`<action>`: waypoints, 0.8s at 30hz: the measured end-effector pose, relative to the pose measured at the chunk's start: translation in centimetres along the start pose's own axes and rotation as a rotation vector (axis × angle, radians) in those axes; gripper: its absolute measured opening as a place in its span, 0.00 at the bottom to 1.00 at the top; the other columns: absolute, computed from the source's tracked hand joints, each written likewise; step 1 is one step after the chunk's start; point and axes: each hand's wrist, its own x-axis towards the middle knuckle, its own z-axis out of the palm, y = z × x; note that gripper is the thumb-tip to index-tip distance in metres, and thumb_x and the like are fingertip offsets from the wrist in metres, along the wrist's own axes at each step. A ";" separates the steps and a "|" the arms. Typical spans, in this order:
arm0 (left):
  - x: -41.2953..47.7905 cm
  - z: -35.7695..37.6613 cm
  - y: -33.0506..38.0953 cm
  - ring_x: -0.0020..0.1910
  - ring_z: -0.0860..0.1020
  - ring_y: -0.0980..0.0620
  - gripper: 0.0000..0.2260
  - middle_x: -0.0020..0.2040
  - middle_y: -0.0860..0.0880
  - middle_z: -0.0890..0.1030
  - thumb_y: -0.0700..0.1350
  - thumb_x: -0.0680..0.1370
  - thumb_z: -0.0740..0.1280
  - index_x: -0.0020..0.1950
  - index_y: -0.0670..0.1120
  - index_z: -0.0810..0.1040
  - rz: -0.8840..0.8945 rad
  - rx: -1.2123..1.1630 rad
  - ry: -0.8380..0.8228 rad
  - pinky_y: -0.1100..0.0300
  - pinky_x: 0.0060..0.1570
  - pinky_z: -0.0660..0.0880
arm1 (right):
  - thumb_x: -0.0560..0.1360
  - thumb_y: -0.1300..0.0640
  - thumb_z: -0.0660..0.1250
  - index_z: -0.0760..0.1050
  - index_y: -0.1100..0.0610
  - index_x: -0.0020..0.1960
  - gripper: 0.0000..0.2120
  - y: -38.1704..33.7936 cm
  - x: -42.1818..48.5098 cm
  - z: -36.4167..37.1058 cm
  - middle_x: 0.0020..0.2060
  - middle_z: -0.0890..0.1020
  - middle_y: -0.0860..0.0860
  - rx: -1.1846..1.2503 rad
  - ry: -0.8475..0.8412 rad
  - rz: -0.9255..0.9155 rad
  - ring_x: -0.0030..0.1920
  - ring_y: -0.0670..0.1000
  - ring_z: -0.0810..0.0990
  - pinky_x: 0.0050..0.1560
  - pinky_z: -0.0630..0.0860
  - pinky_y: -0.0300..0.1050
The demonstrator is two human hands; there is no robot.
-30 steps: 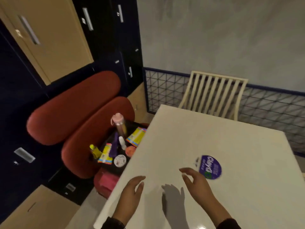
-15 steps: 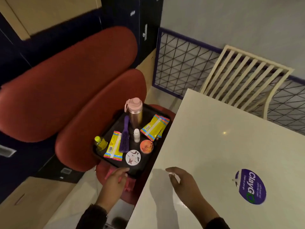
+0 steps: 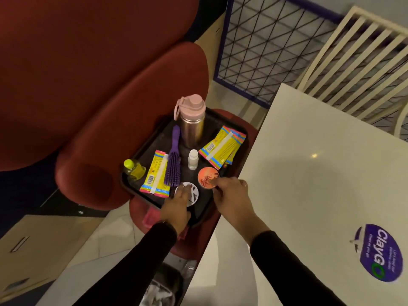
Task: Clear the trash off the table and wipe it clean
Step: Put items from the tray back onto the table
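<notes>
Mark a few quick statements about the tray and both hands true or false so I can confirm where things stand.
1. The pink-capped bottle stands upright on the black tray. True.
2. The purple brush lies on the white table. False: it lies on the tray, beside the bottle.
3. The left hand is over the white round disc. True.
4. The right hand rests on the ClayGo sticker. False: its fingertips are at the orange disc on the tray.
5. The tray sits on the table. False: it sits on a red stool beside it.
</notes>
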 end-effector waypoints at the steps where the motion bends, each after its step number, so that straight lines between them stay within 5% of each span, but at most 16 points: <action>1: 0.7 0.4 0.0 0.65 0.71 0.44 0.37 0.78 0.49 0.49 0.50 0.76 0.65 0.78 0.48 0.46 0.015 0.085 0.009 0.56 0.60 0.69 | 0.76 0.56 0.61 0.76 0.50 0.61 0.14 -0.2 0.8 0.3 0.54 0.81 0.50 -0.035 -0.008 -0.012 0.56 0.54 0.75 0.59 0.63 0.46; 6: 3.0 1.3 0.2 0.57 0.75 0.43 0.36 0.75 0.48 0.57 0.52 0.75 0.66 0.77 0.52 0.50 -0.017 0.175 0.034 0.56 0.52 0.73 | 0.73 0.57 0.64 0.68 0.55 0.67 0.22 -0.8 3.9 2.0 0.63 0.73 0.56 -0.278 -0.137 -0.041 0.61 0.59 0.71 0.65 0.61 0.52; 13: -1.9 -0.4 -1.0 0.51 0.77 0.40 0.34 0.72 0.48 0.63 0.49 0.70 0.71 0.74 0.53 0.62 0.093 -0.101 0.114 0.52 0.49 0.76 | 0.73 0.60 0.64 0.61 0.54 0.71 0.28 -1.3 6.9 4.5 0.67 0.66 0.57 -0.549 -0.282 -0.145 0.61 0.64 0.71 0.61 0.68 0.59; 16: -4.8 -1.5 -1.7 0.53 0.77 0.40 0.33 0.73 0.50 0.61 0.42 0.73 0.67 0.75 0.54 0.59 0.128 -0.145 0.085 0.53 0.51 0.75 | 0.73 0.60 0.65 0.60 0.53 0.72 0.29 -1.3 7.5 5.2 0.69 0.64 0.55 -0.527 -0.349 -0.090 0.62 0.65 0.70 0.57 0.72 0.58; 20: -6.7 -3.2 -2.7 0.58 0.76 0.50 0.34 0.71 0.56 0.61 0.56 0.70 0.71 0.73 0.59 0.60 0.095 -0.300 0.115 0.60 0.52 0.73 | 0.74 0.61 0.64 0.64 0.55 0.69 0.24 -1.9 7.2 5.1 0.63 0.68 0.55 -0.416 -0.297 -0.093 0.58 0.65 0.71 0.51 0.74 0.56; 24: -7.1 -5.9 -1.6 0.59 0.75 0.54 0.35 0.67 0.57 0.65 0.57 0.64 0.74 0.69 0.60 0.65 0.039 -0.489 0.206 0.61 0.48 0.73 | 0.65 0.49 0.72 0.63 0.51 0.69 0.36 -2.4 6.0 1.1 0.63 0.69 0.52 -0.204 -0.197 -0.082 0.55 0.62 0.74 0.50 0.71 0.51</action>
